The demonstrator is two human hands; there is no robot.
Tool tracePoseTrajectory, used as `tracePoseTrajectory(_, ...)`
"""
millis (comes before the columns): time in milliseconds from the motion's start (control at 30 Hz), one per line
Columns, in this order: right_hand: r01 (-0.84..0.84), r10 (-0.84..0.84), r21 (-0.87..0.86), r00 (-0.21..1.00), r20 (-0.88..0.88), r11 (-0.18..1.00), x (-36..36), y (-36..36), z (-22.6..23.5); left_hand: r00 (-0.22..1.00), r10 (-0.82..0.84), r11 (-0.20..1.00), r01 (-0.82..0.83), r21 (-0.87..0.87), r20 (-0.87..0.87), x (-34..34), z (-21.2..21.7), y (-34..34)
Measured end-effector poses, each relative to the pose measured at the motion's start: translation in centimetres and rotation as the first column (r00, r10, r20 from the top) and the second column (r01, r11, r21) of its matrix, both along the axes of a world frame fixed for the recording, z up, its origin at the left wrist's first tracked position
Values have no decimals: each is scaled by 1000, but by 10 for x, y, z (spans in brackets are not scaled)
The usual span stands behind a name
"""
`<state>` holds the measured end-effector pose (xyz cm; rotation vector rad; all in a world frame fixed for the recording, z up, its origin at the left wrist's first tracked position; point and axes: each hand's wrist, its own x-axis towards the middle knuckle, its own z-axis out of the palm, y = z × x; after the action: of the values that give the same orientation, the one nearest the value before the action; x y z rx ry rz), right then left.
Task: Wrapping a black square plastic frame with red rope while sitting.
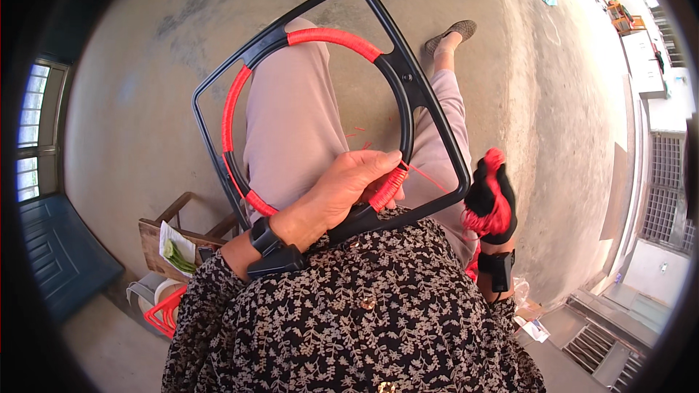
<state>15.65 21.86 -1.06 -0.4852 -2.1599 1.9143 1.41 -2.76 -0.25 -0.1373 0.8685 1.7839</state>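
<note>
A black frame with rounded corners and a ring inside it rests tilted across my lap. Red cord is wound tightly around several stretches of the ring, with bare black between them. My left hand is closed on the ring's near right side, its thumb pressing beside a short red winding. From there a loose red strand runs toward my right hand. That hand wears a black glove and is closed around bunched red cord; its fingertips are partly hidden.
My legs in pale trousers lie under the frame. Small red scraps dot the concrete floor. On the left stand a wooden chair with papers on it and a red plastic item. A wall with barred windows is at right.
</note>
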Motion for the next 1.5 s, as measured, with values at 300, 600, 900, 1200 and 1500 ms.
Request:
tracePoseTrajectory(300,-113,90,-652,994,-69,749,-14,-23,21,995,11,998,-17,-56,-101,1,0,5)
tracePoseTrajectory(600,-392,292,364,908,300,845,-33,-61,89,992,60,993,-71,-95,-115,0,6,5)
tracePoseTrajectory(900,-431,324,507,901,288,747,-68,-74,77,992,75,995,-82,-65,-102,-2,-1,6)
tracePoseTrajectory(1200,-452,339,285,866,368,845,-73,-78,78,986,57,994,-70,-80,-159,0,-5,6)
tracePoseTrajectory(1500,-544,438,178,797,417,820,-67,-67,85,984,4,995,-23,-102,-177,10,5,5)
